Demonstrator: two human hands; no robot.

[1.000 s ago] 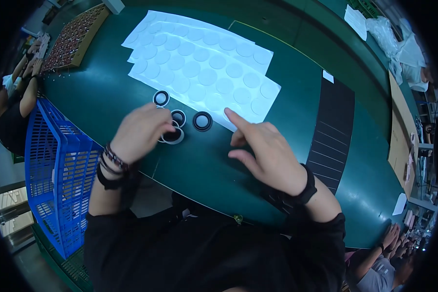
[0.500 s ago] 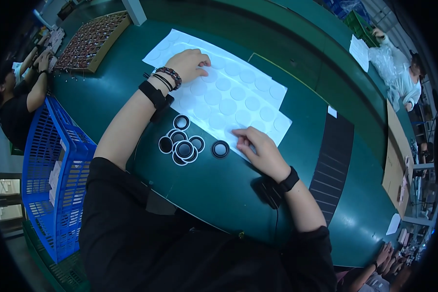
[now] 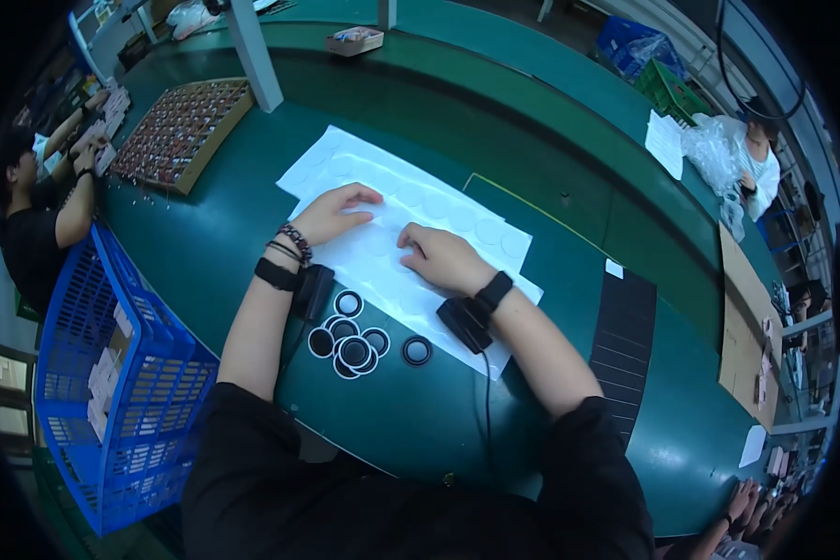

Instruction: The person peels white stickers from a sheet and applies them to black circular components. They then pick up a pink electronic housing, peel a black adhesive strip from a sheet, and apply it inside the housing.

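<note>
White sheets [image 3: 345, 155] printed with rows of pale round stickers lie overlapped on the green table. My left hand [image 3: 336, 213] is over their left part, thumb and fingers apart, with nothing visible between them. Facing it from the right, my right hand [image 3: 446, 258] hovers at the sheet's middle, its fingers loosely curled and a gap showing before the thumb. Several black round parts with white rims [image 3: 355, 352] are heaped near the sheet's lower left edge. One all-black round part [image 3: 417, 350] sits apart, to the right of that heap.
A blue plastic crate [image 3: 112, 411] stands at the left, holding pale pieces. Beyond it is a shallow box of small parts [image 3: 185, 131], near a co-worker [image 3: 42, 224]. A black strip with pale lines [image 3: 623, 345] and a cardboard sheet [image 3: 749, 327] lie to the right.
The view has shifted, so the table sits lower in the picture. My right hand has moved up and left over the sheets; my hands are now closer together.
</note>
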